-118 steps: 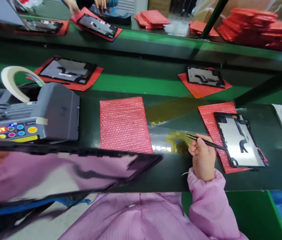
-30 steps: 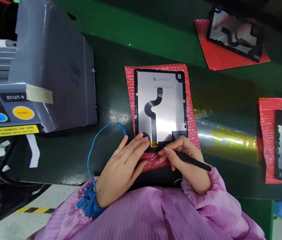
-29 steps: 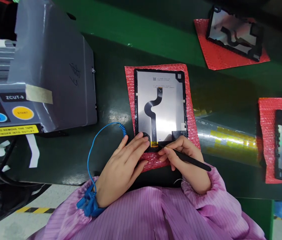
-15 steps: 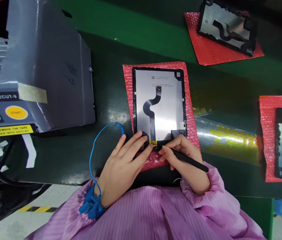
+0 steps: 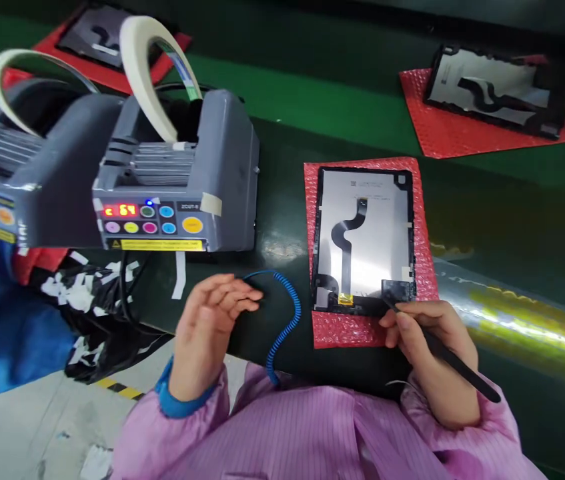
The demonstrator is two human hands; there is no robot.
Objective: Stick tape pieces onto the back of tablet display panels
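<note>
A tablet panel [image 5: 368, 233] lies back-up on a red bubble-wrap sheet [image 5: 425, 220], with a black flex cable across its silver back. My right hand [image 5: 432, 350] is closed on black tweezers [image 5: 445, 353], their tip at the panel's lower right corner. My left hand [image 5: 209, 327] hovers empty over the table edge, fingers loosely apart, between the panel and a grey tape dispenser [image 5: 182, 193]. A blue coiled wrist-strap cord [image 5: 285, 320] runs from its wrist.
A second tape dispenser [image 5: 7, 180] stands at the far left. Other panels on red sheets lie at the back right [image 5: 492, 93] and back left [image 5: 97, 40]. White tape scraps [image 5: 87, 293] litter a black bag below the dispensers. Yellow tape residue [image 5: 522, 313] marks the table on the right.
My left hand has lifted off the panel's bottom edge and moved left toward the tape dispenser. The view has swung left. My right hand stays at the panel with the tweezers.
</note>
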